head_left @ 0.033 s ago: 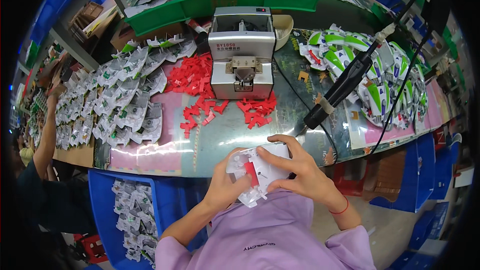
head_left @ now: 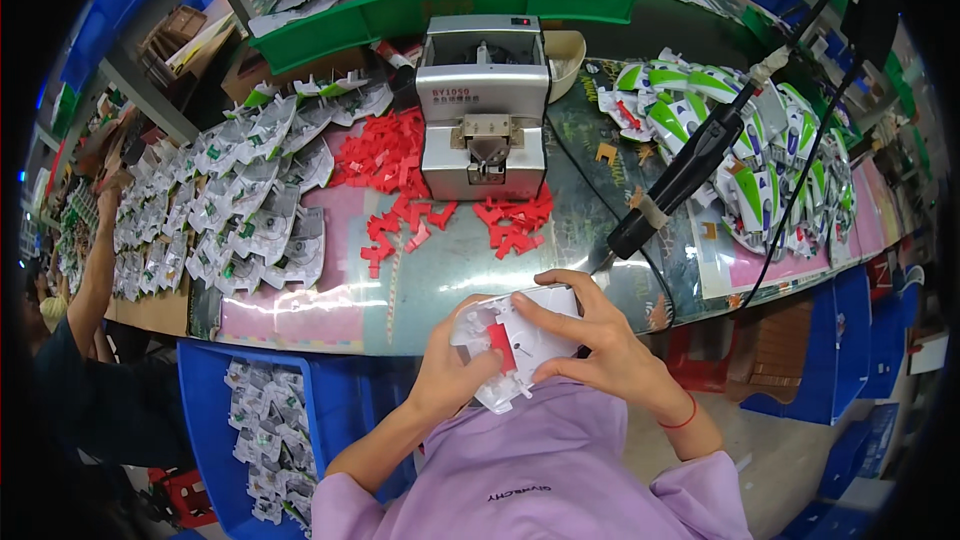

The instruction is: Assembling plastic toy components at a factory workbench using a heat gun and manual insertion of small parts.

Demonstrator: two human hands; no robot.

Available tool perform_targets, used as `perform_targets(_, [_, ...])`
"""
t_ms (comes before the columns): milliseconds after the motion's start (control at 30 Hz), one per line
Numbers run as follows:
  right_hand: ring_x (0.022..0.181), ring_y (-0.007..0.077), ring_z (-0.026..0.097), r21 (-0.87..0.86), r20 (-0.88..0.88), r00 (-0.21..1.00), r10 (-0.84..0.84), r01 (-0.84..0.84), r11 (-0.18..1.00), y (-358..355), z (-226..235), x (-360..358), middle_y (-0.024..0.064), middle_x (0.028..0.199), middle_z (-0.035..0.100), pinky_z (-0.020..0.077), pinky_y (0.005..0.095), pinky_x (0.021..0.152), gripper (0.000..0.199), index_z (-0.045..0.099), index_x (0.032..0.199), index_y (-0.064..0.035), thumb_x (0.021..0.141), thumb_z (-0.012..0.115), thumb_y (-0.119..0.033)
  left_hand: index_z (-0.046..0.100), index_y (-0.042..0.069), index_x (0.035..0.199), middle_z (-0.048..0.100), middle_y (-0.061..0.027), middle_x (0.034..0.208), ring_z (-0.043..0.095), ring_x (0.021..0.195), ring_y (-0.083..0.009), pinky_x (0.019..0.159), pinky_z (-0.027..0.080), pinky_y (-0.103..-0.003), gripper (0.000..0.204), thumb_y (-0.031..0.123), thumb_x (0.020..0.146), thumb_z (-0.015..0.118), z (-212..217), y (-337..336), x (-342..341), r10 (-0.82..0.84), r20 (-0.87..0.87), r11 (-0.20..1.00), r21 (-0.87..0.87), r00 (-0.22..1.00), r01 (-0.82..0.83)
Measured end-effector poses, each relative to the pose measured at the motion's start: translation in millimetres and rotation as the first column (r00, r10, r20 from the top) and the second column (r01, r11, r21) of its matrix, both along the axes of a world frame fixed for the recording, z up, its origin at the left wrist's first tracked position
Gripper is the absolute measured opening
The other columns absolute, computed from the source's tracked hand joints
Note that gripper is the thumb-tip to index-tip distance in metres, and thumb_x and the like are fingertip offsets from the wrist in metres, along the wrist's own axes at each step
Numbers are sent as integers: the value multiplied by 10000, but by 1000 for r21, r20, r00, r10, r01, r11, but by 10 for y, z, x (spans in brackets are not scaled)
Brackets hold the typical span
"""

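I have the white plastic shell (head_left: 532, 338) between both hands, in front of the counter's near edge and over my lilac shirt. My left hand (head_left: 450, 368) grips its left side, thumb against the red piece (head_left: 503, 340) that sits in it; my right hand (head_left: 617, 345) grips the opposite side between thumb and fingers. The red piece looks laid in place, though whether it is fastened I cannot tell. By my judgement this one is partly done, and plenty is left: loose red pieces (head_left: 385, 152) lie heaped around a silver machine (head_left: 483, 90), and many shells (head_left: 245, 185) are stacked to the left. On the right is a pile of green-and-white shells (head_left: 745, 198) (a few show red too).

The counter (head_left: 320, 312) has a glossy, patterned covering that catches the light. A black power tool (head_left: 690, 168) slants down just beyond my right hand. A green tray (head_left: 455, 12) stands behind, a blue bin (head_left: 203, 420) of parts below left, and a co-worker's arm (head_left: 92, 275) reaches in at far left.
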State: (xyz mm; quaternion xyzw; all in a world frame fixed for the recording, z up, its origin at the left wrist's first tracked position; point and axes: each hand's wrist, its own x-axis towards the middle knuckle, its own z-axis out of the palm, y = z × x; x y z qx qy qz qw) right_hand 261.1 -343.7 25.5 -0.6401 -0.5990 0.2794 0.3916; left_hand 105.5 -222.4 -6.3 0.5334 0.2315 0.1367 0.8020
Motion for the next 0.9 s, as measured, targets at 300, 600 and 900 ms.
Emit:
perform_targets(300, [994,303,468,103,83,993,-88,79,992,28,17,-33,162,1151,421,403,362,847,655,527,1209,-134,599,748,-225,473,-7,1102,564,-64,949,557,838,-102,708,471,-253,474,-5,661,647,36,110,53,-106,40,988,-112,994,110])
perform_targets(600, [978,289,483,122,146,986,-77,59,991,100,-43,84,162,1185,407,413,346,835,629,518,1212,-112,629,742,-187,584,-22,957,617,-61,831,586,712,-111,633,490,-255,320,0,659,699,-33,160,187,-32,-63,996,-82,998,27])
perform_targets(900, [947,139,497,348,-728,414,-547,910,225,-239,-423,869,97,1177,492,407,245,792,438,405,1269,-80,846,519,-57,550,-37,1007,621,-111,885,619,742,-175,645,513,-286,412,-43,620,691,-121,297,209,66,-102,949,-300,993,-94])
